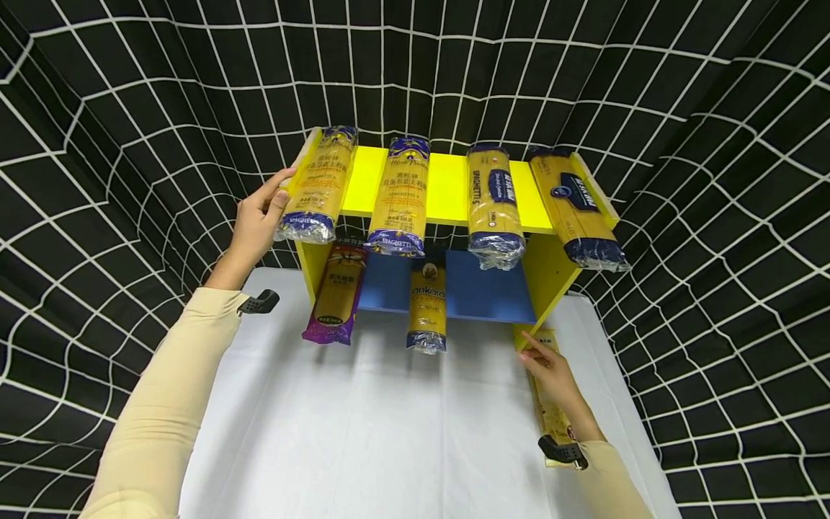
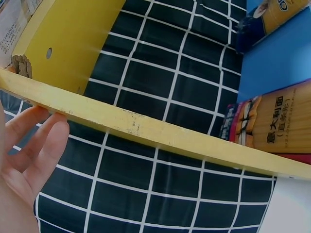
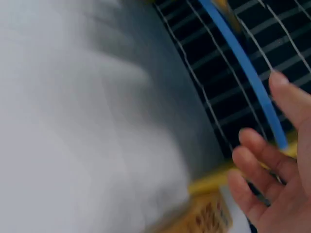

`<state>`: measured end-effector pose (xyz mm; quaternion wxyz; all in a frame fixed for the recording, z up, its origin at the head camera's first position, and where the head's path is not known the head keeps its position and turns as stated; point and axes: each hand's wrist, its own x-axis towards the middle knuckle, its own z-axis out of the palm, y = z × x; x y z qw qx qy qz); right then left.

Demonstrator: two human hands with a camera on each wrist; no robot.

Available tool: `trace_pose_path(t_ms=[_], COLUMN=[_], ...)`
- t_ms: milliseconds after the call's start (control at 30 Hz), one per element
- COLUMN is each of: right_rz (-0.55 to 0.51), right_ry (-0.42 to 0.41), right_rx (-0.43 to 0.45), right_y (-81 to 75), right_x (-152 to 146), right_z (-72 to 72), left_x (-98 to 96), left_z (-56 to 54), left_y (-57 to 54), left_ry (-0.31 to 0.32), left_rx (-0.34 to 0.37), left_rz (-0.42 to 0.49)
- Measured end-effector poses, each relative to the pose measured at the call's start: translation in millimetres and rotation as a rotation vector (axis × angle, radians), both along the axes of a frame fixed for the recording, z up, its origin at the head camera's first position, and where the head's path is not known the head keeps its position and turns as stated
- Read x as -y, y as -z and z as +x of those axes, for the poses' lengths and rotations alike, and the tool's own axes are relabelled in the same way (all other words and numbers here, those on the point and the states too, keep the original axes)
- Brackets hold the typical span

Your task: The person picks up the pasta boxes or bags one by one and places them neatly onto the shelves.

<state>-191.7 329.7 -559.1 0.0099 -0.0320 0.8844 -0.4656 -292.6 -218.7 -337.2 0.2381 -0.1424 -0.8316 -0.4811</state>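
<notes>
A yellow shelf unit [image 1: 447,186] with a blue lower board [image 1: 489,285] stands on the white table. My left hand [image 1: 258,216] rests its fingertips on the unit's upper left side panel, beside a spaghetti pack [image 1: 320,184]. In the left wrist view, the fingers [image 2: 57,138] touch the edge of the yellow panel and hold nothing. My right hand [image 1: 551,371] is at the lower end of the right side panel, above a pasta pack [image 1: 551,411] lying on the table. Its fingers [image 3: 255,174] are spread apart with nothing between them in the blurred right wrist view.
More spaghetti packs lie on the top board: one near the middle [image 1: 398,194], another right of it [image 1: 496,205] and one at the right end [image 1: 577,209]. The blue board carries a purple pack [image 1: 337,292] and an Ankara pack [image 1: 427,306]. A black gridded cloth [image 1: 415,65] surrounds the table.
</notes>
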Motion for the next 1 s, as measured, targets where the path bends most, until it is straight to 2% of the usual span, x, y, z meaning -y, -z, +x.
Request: trace_pose_path(t_ms=[133, 267, 400, 567, 700, 900, 1000], right_rz=[0.125, 0.238, 0.315, 0.307, 0.308, 0.416, 0.455], right_ry=[0.123, 0.192, 0.174, 0.144, 0.145, 0.133, 0.131], right_rx=[0.006, 0.108, 0.215, 0.286, 0.284, 0.204, 0.216], right_y=[12.5, 25.3, 40.7, 57.5, 62.8, 65.8, 63.8], right_x=[-30, -53, -67, -72, -69, -68, -67], right_z=[8.2, 17.9, 26.3, 33.3, 36.1, 34.4, 33.7], left_x=[-0.5, -1.1, -1.1, -1.3, -1.1, -1.9, -1.9], left_z=[-1.2, -0.7, 0.8, 1.2, 0.7, 1.1, 1.2], left_y=[-1.1, -2.1, -1.7, -0.9, -0.7, -2.0, -1.6], left_ry=[-0.004, -0.003, -0.003, -0.001, -0.002, -0.002, -0.007], left_rx=[0.003, 0.012, 0.016, 0.019, 0.019, 0.013, 0.007], left_rz=[0.003, 0.005, 0.003, 0.004, 0.004, -0.002, -0.002])
